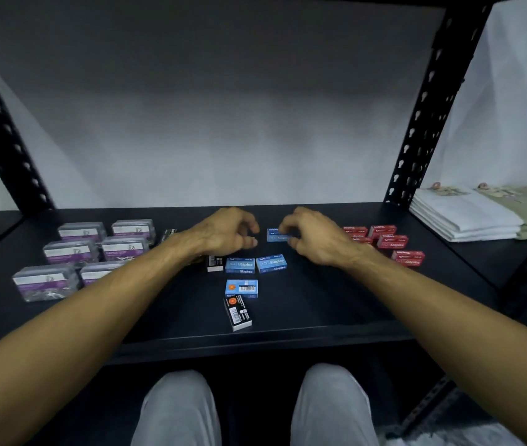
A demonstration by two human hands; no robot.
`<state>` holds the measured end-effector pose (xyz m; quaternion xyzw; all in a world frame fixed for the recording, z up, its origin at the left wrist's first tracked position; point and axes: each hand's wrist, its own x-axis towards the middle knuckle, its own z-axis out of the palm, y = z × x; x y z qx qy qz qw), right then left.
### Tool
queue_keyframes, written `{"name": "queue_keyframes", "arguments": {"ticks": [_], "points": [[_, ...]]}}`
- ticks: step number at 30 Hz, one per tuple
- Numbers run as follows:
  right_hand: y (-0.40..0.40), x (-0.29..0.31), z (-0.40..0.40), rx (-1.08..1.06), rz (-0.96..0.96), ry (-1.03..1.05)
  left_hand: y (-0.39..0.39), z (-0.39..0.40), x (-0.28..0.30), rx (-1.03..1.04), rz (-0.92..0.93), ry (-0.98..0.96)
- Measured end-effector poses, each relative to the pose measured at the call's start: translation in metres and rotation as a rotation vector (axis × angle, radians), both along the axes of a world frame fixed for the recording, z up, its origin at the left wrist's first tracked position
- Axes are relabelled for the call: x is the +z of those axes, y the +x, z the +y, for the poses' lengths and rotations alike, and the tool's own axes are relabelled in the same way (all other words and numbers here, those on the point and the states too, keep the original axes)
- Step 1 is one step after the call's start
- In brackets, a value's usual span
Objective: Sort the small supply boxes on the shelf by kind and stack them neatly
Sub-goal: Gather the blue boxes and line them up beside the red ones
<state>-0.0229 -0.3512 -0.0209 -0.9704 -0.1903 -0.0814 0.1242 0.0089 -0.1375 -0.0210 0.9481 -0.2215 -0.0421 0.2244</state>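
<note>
On the black shelf (320, 300) lie several blue staple boxes: two side by side (240, 264) (272, 263), one flipped with its barcode up (242, 288), and one farther back (275, 235). My right hand (313, 239) pinches that far blue box at its right end. My left hand (223, 235) hovers curled just left of it, holding nothing I can see. A black box (238, 313) lies near the front, another black box (215, 263) sits under my left wrist. Red staple boxes (391, 242) cluster at the right.
Several clear paper-clip boxes with purple labels (72, 252) fill the shelf's left side. Black perforated uprights (423, 123) frame the bay. Folded white and beige papers (468, 217) lie on the neighbouring shelf at right. My knees (178, 410) show below the shelf edge.
</note>
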Motion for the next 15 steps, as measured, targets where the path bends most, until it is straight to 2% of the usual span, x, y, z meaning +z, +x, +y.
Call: {"name": "queue_keyframes", "arguments": {"ticks": [9,15], "points": [[-0.018,-0.013,0.020,0.051,0.263,-0.033,-0.021,0.014,-0.004,-0.087,0.099,0.239],[-0.017,-0.016,0.017,0.017,0.255,0.028,-0.026,0.015,-0.006,-0.075,0.087,0.177]]}}
